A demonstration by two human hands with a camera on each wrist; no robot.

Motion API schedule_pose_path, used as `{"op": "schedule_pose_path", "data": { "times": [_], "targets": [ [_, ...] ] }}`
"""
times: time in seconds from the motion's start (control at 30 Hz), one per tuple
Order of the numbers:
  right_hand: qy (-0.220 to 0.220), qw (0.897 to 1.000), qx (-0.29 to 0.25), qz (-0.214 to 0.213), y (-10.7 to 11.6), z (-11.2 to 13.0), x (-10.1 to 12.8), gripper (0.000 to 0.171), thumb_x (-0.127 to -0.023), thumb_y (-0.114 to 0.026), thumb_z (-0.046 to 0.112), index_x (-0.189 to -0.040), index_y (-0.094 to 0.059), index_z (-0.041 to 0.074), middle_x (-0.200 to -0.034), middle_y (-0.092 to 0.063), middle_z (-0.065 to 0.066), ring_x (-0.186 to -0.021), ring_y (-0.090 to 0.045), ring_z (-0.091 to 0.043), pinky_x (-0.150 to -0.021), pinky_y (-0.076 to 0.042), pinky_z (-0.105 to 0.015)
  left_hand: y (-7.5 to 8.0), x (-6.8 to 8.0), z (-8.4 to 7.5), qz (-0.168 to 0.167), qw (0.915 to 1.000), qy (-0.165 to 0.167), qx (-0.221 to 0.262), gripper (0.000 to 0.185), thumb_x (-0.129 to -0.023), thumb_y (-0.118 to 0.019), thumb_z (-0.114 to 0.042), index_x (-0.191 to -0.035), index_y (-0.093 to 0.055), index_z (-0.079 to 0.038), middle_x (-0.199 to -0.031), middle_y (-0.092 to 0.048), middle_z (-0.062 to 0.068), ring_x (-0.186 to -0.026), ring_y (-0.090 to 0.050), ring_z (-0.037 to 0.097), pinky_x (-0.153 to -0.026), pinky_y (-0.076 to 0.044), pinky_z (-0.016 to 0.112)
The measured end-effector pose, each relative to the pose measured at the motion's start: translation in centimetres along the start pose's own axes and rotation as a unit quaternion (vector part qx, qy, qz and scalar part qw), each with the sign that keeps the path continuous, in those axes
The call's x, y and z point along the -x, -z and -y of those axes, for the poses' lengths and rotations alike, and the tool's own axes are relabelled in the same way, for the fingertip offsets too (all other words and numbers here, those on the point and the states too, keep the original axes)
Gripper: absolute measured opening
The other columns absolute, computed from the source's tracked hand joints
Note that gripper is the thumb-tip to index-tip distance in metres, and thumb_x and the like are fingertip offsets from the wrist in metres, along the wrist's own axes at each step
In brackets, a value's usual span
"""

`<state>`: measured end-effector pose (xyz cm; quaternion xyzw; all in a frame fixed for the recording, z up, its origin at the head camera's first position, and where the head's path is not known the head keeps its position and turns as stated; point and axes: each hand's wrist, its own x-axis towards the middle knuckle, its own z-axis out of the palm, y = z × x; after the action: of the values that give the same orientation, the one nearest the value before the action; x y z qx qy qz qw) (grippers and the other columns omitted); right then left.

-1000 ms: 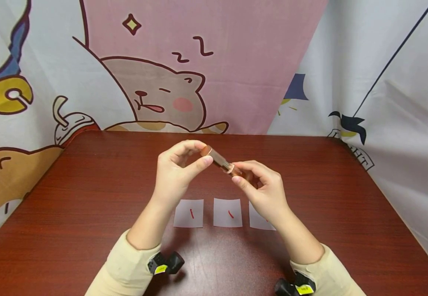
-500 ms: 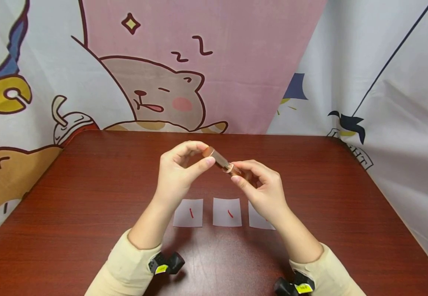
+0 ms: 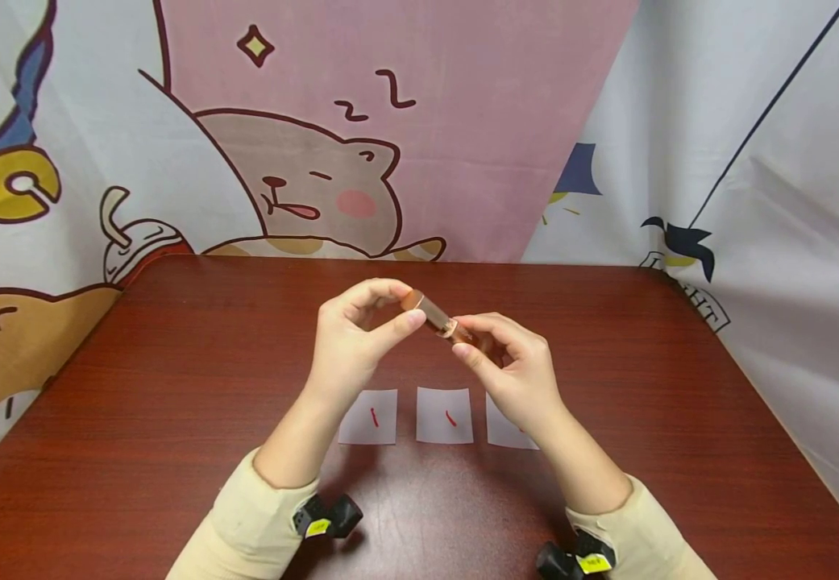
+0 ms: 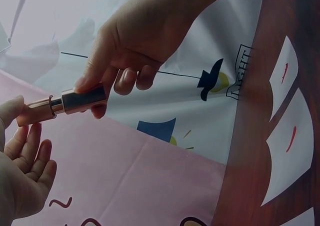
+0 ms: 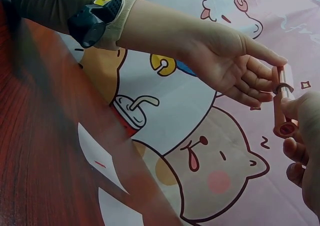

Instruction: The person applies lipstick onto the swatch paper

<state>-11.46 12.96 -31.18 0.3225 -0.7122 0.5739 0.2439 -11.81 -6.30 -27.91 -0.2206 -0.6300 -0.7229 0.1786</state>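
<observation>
A rose-gold lipstick tube [image 3: 434, 314] is held up between both hands, tilted down toward the right, over the table. My left hand [image 3: 350, 338] pinches the cap end between thumb and fingers. My right hand [image 3: 513, 366] grips the lower end with thumb and curled fingers. In the left wrist view, a short shiny inner section [image 4: 57, 105] shows between the cap [image 4: 36, 111] and the base [image 4: 82, 98], so the two parts are not flush. The right wrist view shows the round end of the base [image 5: 286, 130] beside the right thumb.
White paper squares lie in a row on the dark red wooden table [image 3: 209, 362]: a left one [image 3: 368, 417], a middle one [image 3: 445, 416] and a right one [image 3: 506, 423] partly under the right wrist. Red strokes mark them. A printed cartoon curtain [image 3: 463, 121] hangs behind.
My left hand has moved slightly right and down with the cap, toward the right hand. Less of the inner section shows between cap and base. My right hand has barely moved.
</observation>
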Motion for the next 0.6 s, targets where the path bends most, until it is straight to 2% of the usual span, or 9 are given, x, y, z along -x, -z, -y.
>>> {"op": "schedule_pose_path", "data": {
  "times": [0.37, 0.6],
  "targets": [
    [-0.007, 1.000, 0.015, -0.002, 0.03, 0.15, -0.04, 0.030, -0.075, -0.071, -0.016, -0.103, -0.069, -0.004, -0.083, -0.065, -0.007, -0.060, -0.049, -0.010, -0.048, -0.039, -0.019, -0.22, 0.07, 0.21, 0.000, 0.9999, 0.007, -0.008, 0.021, -0.076, -0.073, 0.010, -0.096, -0.064, 0.010, -0.086, -0.067, -0.003, -0.085, -0.062, 0.019, -0.082, -0.048, 0.038],
    [-0.003, 1.000, 0.025, -0.007, 0.07, 0.12, -0.06, 0.030, -0.074, -0.072, -0.016, -0.101, -0.069, -0.004, -0.081, -0.064, -0.006, -0.058, -0.047, -0.010, -0.046, -0.037, -0.020, -0.47, 0.22, 0.51, 0.001, 0.9992, 0.012, -0.038, 0.020, -0.077, -0.076, 0.005, -0.094, -0.067, 0.005, -0.087, -0.067, 0.002, -0.087, -0.061, 0.020, -0.082, -0.046, 0.037]
  ]
}}
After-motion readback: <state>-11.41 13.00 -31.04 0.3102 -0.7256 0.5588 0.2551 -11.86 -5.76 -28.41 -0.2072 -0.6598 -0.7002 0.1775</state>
